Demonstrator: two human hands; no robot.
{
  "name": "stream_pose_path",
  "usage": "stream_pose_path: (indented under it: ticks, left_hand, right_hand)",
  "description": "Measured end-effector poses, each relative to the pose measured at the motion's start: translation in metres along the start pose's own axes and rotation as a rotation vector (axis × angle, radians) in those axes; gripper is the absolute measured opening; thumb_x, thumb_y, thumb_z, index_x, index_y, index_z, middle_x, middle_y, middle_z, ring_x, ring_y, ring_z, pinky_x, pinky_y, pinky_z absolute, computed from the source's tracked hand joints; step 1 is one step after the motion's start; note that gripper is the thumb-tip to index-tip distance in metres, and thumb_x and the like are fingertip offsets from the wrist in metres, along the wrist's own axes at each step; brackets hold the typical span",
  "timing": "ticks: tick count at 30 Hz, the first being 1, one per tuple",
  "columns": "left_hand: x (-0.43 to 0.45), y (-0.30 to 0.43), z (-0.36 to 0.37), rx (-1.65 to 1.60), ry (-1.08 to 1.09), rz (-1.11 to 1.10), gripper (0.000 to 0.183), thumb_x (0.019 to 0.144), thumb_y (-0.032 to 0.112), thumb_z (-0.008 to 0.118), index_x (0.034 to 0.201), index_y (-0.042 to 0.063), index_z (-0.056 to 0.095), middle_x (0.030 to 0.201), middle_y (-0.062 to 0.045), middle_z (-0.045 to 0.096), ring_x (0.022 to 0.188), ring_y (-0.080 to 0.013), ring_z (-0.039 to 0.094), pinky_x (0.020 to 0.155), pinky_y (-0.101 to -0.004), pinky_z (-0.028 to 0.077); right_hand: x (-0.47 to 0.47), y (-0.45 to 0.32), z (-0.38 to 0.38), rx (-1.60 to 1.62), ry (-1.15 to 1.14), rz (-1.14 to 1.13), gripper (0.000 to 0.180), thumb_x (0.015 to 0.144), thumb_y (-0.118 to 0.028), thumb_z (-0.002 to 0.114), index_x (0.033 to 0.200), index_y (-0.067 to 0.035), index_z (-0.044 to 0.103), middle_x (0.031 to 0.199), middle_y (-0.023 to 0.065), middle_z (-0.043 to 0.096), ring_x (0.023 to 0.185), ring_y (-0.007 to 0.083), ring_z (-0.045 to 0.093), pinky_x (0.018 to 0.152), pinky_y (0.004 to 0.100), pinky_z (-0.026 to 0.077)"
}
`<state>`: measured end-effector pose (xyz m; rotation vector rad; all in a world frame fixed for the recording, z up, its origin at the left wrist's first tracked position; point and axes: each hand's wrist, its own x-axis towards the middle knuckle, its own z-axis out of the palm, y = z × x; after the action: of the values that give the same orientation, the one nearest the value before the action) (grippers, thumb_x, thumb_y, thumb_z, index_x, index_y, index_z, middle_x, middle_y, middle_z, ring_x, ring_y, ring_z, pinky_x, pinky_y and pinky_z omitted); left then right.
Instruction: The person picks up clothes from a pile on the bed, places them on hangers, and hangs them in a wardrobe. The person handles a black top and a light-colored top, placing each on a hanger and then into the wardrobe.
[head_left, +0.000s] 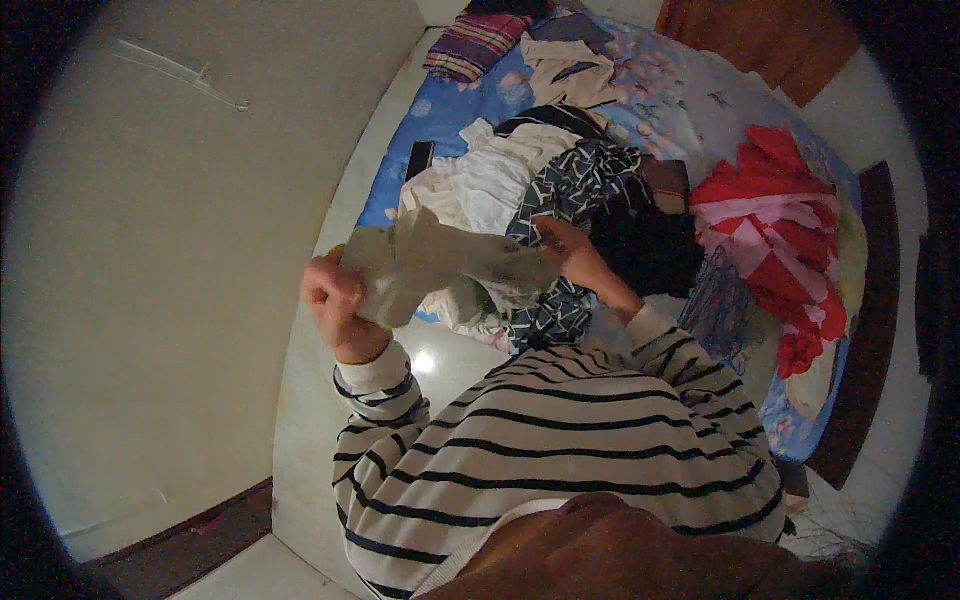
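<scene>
A thin beige-grey garment (450, 259) stretches between my two hands above a heap of clothes. My left hand (335, 300) grips its left end, near the wall side. At its right end, my right hand (570, 255) holds the cloth, slightly blurred. Under and beyond the garment lie a white cloth (491, 187), a black-and-white patterned cloth (577, 180) and a black cloth (645, 247). A small dark flat object (421, 159) rests at the left edge of the heap.
A blue floral sheet (660, 97) spreads beneath the clothes. Red and pink fabric (780, 232) lies on the right, beside a bundle of thin hangers or cords (716, 315). Folded plaid cloth (480, 45) sits at the far end. A wall (187, 262) rises on the left.
</scene>
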<state>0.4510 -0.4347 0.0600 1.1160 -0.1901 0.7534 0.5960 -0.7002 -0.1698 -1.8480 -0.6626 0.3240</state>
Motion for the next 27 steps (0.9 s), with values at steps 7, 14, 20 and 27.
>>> stream_pose_path:
  ticks: [7,14,20,27]
  left_hand:
    - [0.020,0.021,0.012,-0.168,-0.100,0.231,0.015,0.084,0.010,0.050,0.073,0.012,0.042,0.082,-0.016,0.061,0.070,-0.0272,0.057,0.069,-0.0397,0.048]
    - [0.024,0.016,-0.008,0.096,0.463,0.053,0.021,0.092,0.028,0.054,0.083,0.012,0.045,0.084,-0.006,0.057,0.082,-0.0244,0.058,0.077,-0.0425,0.048]
    - [-0.079,-0.107,-0.043,0.043,0.040,-0.605,0.015,0.078,0.018,0.068,0.084,0.005,0.062,0.083,-0.003,0.058,0.081,-0.0138,0.054,0.072,-0.0269,0.044]
    - [-0.148,-0.179,0.042,0.092,-0.954,-0.866,0.016,0.095,0.011,0.053,0.104,0.003,0.064,0.095,-0.005,0.065,0.087,-0.0125,0.057,0.080,-0.0271,0.045]
  right_hand:
    - [0.034,-0.055,0.030,-0.112,-0.053,-0.386,0.041,0.081,-0.015,0.070,0.120,-0.008,0.059,0.113,0.0094,0.061,0.100,0.0255,0.061,0.083,0.0374,0.049]
    - [0.008,-0.010,0.004,-0.046,0.205,-0.017,0.020,0.082,-0.002,0.066,0.102,-0.004,0.066,0.100,0.0102,0.064,0.089,0.0222,0.064,0.076,0.0309,0.050]
    - [-0.027,0.074,-0.038,0.363,0.377,0.499,0.031,0.089,-0.020,0.064,0.118,-0.011,0.059,0.105,0.0047,0.063,0.092,0.0181,0.062,0.076,0.0346,0.050]
    - [-0.090,0.094,-0.011,0.452,-0.219,0.618,0.061,0.083,-0.037,0.071,0.133,-0.010,0.048,0.103,0.0064,0.062,0.091,0.0197,0.061,0.077,0.0363,0.050]
